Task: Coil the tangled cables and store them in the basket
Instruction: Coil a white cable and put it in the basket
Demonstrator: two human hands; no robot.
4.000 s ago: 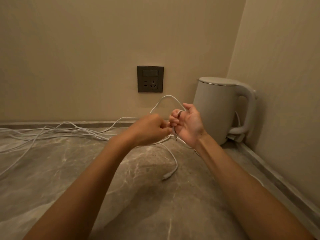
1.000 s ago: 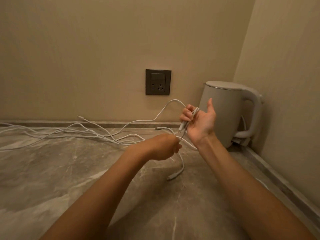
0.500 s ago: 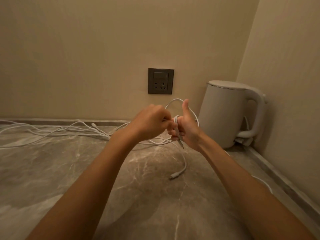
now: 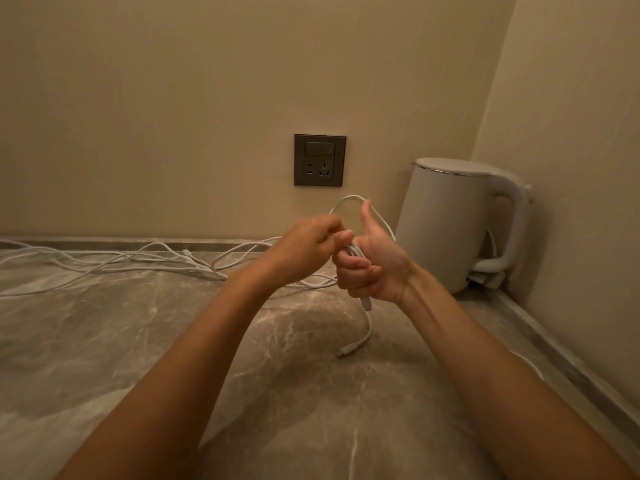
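We saw the right hand (image 4: 374, 263) curled around coiled white cable (image 4: 355, 252), thumb up, while left hand (image 4: 304, 245) fingers pinched a strand.

Cables (image 4: 370, 329): white throughout, plug ends included, plain. Countertop (image 4: 121, 358): grey-brown stone, marbled with pale irregular veins and cloudy lighter patches. Low upstand (image 4: 86, 242) along the wall: the same grey stone, slightly darker. Walls (image 4: 173, 81): plain warm beige. Socket plate (image 4: 319, 160): dark grey, with a somewhat lighter grey rocker at the top. Kettle (image 4: 446, 230): matt off-white body and handle, with a thin bright metallic line round the lid.
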